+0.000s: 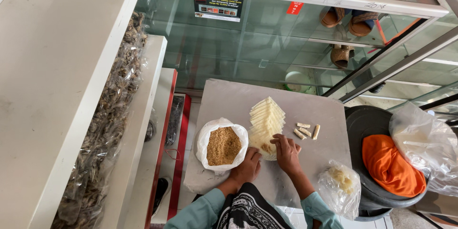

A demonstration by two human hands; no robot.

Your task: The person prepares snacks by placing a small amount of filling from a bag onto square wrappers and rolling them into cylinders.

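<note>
Your right hand pinches filling onto nearest wrapper of fanned stack. Left hand rests curled beside it, empty, just right of crumb bag. Finished rolls beyond right-hand grip.

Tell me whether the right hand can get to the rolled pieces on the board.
Probably yes: the right hand rests on the nearest wrapper, and bare board lies between it and the rolled pieces, nothing blocking.
</note>
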